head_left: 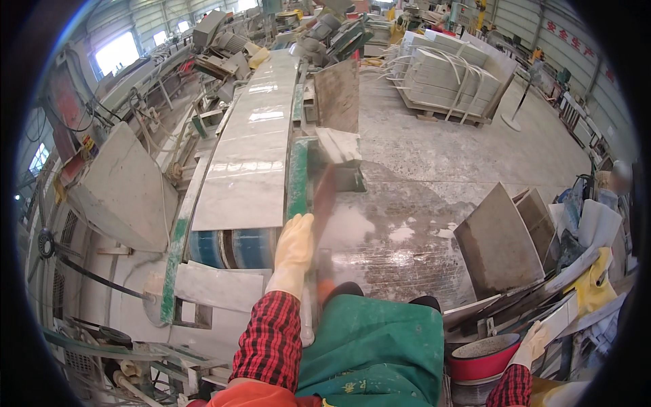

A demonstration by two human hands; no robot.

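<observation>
My left hand (pixel 294 247), in a cream rubber glove, is closed at the near end of a conveyor's green side rail (pixel 297 178). Its fingers are pressed together, and whatever lies under them is hidden. Just past them is a blurred reddish-brown strip (pixel 325 197). Pale, shiny stone slabs (pixel 244 169) lie in a row on the conveyor, left of this hand. At the lower right my right hand (pixel 534 342), gloved the same way, grips the near end of a thin white stone piece (pixel 563 317) beside a red tub (pixel 483 356).
Blue rollers (pixel 252 248) show below the nearest slab. Brown-grey boards (pixel 498 241) lean at the right, near a yellow glove-like item (pixel 597 281). A strapped slab stack (pixel 447 78) stands on a pallet farther back. The floor (pixel 407 224) is wet, with white residue.
</observation>
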